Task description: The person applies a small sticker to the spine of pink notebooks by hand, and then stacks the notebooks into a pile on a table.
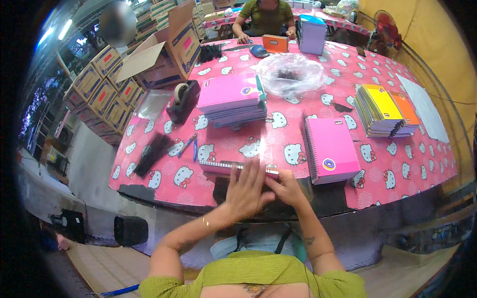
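Note:
Both of my hands are at the near edge of the pink cartoon-cat tablecloth [278, 139]. A pink spiral notebook [218, 167] stands on its edge there, wrapped in clear film. My left hand [245, 190] lies flat against its near face with fingers spread. My right hand [287, 186] grips the notebook's right end. A stack of pink spiral notebooks [330, 149] lies just right of my hands. Another pink stack [232, 99] lies farther back in the middle.
A yellow and orange notebook stack [385, 109] is at the right. A black tape dispenser [183, 99], pens [191, 145], black strips [151, 154], a clear plastic bag [289, 73] and an open carton [161, 54] lie around. Another person [266, 20] sits at the far side.

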The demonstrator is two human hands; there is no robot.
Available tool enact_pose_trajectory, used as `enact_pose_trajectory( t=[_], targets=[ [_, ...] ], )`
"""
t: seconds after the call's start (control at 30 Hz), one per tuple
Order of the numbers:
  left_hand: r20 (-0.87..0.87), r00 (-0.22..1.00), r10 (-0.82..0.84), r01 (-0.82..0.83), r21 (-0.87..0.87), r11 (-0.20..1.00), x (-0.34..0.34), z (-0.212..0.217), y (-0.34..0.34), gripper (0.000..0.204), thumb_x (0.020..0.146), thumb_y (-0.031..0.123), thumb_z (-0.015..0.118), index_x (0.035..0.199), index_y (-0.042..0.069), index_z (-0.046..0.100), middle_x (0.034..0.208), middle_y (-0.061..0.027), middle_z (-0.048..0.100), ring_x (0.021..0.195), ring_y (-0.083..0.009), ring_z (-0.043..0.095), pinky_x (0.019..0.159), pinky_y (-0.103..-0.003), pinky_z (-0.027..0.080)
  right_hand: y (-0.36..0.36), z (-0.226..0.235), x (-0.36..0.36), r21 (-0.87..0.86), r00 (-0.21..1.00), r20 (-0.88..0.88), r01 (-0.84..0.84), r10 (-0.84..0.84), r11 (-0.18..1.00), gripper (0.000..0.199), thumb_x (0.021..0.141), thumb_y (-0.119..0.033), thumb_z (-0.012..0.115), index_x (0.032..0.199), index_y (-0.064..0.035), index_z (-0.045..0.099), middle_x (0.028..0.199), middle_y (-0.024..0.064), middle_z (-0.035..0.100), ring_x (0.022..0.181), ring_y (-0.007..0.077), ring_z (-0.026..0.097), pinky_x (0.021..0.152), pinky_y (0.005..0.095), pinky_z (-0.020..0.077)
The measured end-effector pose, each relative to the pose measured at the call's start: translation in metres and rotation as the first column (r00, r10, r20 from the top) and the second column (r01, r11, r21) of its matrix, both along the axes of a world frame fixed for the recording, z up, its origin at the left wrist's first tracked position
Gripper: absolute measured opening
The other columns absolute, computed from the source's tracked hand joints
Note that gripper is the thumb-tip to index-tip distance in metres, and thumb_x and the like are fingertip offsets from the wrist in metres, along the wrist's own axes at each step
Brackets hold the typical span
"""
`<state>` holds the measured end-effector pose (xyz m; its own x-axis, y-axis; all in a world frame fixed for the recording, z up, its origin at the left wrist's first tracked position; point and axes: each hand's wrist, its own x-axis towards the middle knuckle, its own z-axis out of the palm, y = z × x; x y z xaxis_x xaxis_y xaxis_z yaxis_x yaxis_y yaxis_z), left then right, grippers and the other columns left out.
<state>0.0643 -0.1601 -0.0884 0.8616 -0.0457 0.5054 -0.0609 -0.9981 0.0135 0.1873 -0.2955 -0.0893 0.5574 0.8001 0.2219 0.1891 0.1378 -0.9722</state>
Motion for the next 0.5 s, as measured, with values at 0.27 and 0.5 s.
enact_pose_trajectory(
  t=[0.27,0.5],
  targets=[
    [0.018,0.999,-0.040,0.040,0.010,0.999,-0.004,0.011,-0.006,0.076,0.102,0.054,0.035,0.148,-0.006,0.038,0.157,-0.0251,0.033,0.151,-0.0365,0.023,0.120,-0.057,-0.005,0.001,-0.008,0.003,0.012,0.997,0.065,0.029,-0.030,0.999,0.026,0.092,-0.007,0.065,0.116,0.0020,0.066,0.092,0.0130,0.073,0.085,0.0124,0.065,0.077,0.0309,0.0535],
    [0.052,0.996,-0.076,0.087,-0.258,0.962,0.018,0.067,0.012,0.031,0.096,0.030,0.062,0.116,0.008,0.066,0.106,-0.0084,0.071,0.110,-0.0257,0.065,0.119,-0.060,0.009,-0.009,0.028,-0.001,-0.049,0.968,0.232,0.113,-0.098,0.992,0.029,0.092,-0.011,0.069,0.118,0.0002,0.068,0.104,0.0124,0.073,0.092,0.0158,0.067,0.082,0.0308,0.0529]
  ],
)
